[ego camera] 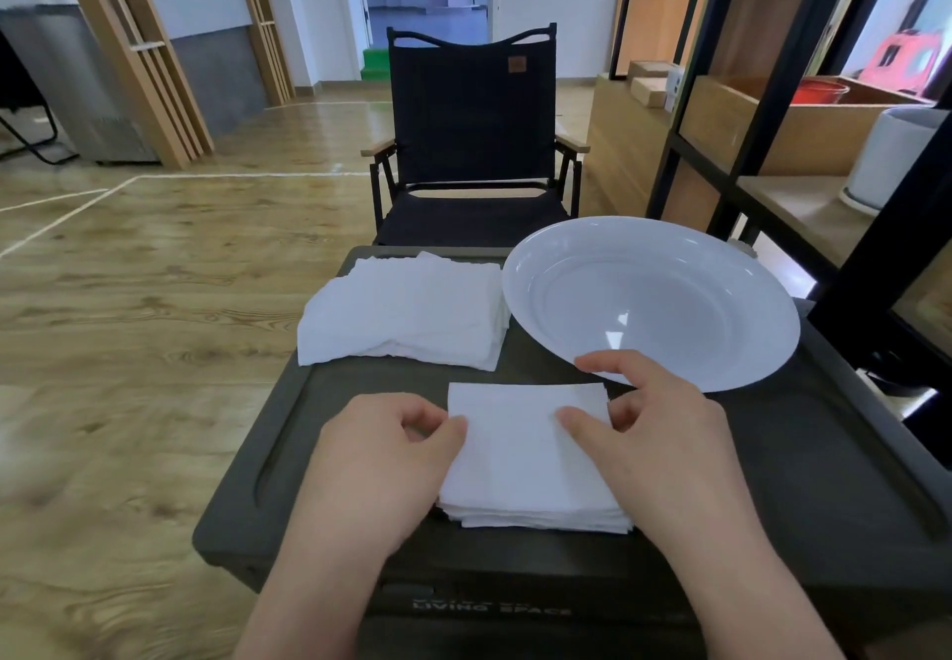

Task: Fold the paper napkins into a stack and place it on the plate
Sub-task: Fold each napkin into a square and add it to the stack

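While the napkin stack [515, 458] lies beside the plate [767, 293], the left hand [381, 448] and right hand [664, 432] pinch its edges.

The curled left hand [381, 448] pinches the left edge of the napkin stack [515, 458], the right hand [664, 432] its right edge, index finger lifted.

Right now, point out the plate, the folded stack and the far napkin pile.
plate [669, 239]: head view, bare far rim.
folded stack [510, 458]: head view, top sheet.
far napkin pile [407, 309]: head view, top middle.
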Available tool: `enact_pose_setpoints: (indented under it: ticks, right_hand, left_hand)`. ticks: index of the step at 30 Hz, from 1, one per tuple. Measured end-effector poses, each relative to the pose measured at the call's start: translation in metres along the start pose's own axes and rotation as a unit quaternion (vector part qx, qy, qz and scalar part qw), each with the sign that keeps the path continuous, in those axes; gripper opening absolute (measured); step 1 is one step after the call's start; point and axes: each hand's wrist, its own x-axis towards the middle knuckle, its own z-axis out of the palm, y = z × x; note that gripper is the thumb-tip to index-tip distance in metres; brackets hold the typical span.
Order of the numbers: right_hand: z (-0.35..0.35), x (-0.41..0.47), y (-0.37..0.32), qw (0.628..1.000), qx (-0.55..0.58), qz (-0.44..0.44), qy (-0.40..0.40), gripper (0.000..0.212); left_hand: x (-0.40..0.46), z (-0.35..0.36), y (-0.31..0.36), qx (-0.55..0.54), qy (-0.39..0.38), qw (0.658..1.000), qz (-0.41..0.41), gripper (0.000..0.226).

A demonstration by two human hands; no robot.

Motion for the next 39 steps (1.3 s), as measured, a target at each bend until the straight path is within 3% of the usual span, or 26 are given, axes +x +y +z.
enact_pose_setpoints:
  ticks: [4,8,10,13,15,21,24,28,29,32,33,35,39]
  right_hand:
    - [0.001,0.0,-0.001,0.998,-0.021,-0.011,0.052,0.022]
    - [-0.009,0.005,-0.012,0.973,0.056,-0.038,0.222,0.013]
    - [-0.012,0.005,-0.015,0.968,0.073,-0.045,0.237,0.012]
    - [-0.009,0.004,-0.018,0.972,0.118,-0.047,0.198,0.014]
    - [-0.006,0.003,-0.02,0.972,0.143,-0.062,0.176,0.013]
    - [-0.003,0.002,-0.018,0.97,0.173,-0.081,0.151,0.014]
    - [-0.002,0.002,-0.017,0.97,0.173,-0.087,0.144,0.013]
    - [-0.001,0.003,-0.014,0.968,0.214,-0.077,0.104,0.009]
    - [-0.001,0.004,-0.015,0.968,0.23,-0.065,0.08,0.006]
    - [0.0,0.004,-0.017,0.96,0.277,-0.032,-0.016,0.028]
    - [-0.001,0.004,-0.018,0.954,0.296,-0.022,-0.044,0.037]
    - [-0.001,0.003,-0.018,0.94,0.333,-0.003,-0.076,0.048]
    - [-0.002,0.005,-0.012,0.946,0.32,0.018,-0.05,0.045]
  left_hand:
    - [-0.001,-0.001,0.001,0.074,0.039,0.996,-0.001,0.011]
    - [0.023,-0.009,0.004,0.074,0.22,0.963,0.137,0.015]
    - [0.053,-0.011,0.008,0.118,0.205,0.953,0.19,0.022]
    - [0.097,-0.005,0.012,0.258,0.071,0.94,0.21,0.045]
    - [0.112,0.001,0.008,0.283,0.015,0.934,0.217,0.047]
    - [0.119,0.007,0.001,0.288,0.135,0.914,0.251,0.023]
    - [0.111,0.005,0.008,0.207,0.138,0.939,0.237,0.021]
    - [0.072,-0.011,0.029,-0.097,0.136,0.965,0.201,0.016]
    - [0.057,-0.015,0.034,-0.204,0.105,0.956,0.181,0.014]
    - [0.022,-0.019,0.037,-0.442,-0.044,0.889,0.115,0.023]
    - [0.014,-0.015,0.037,-0.467,-0.068,0.876,0.1,0.025]
    - [0.004,-0.002,0.038,-0.459,-0.072,0.882,0.074,0.021]
    - [0.001,0.012,0.035,-0.447,-0.048,0.893,0.029,0.027]
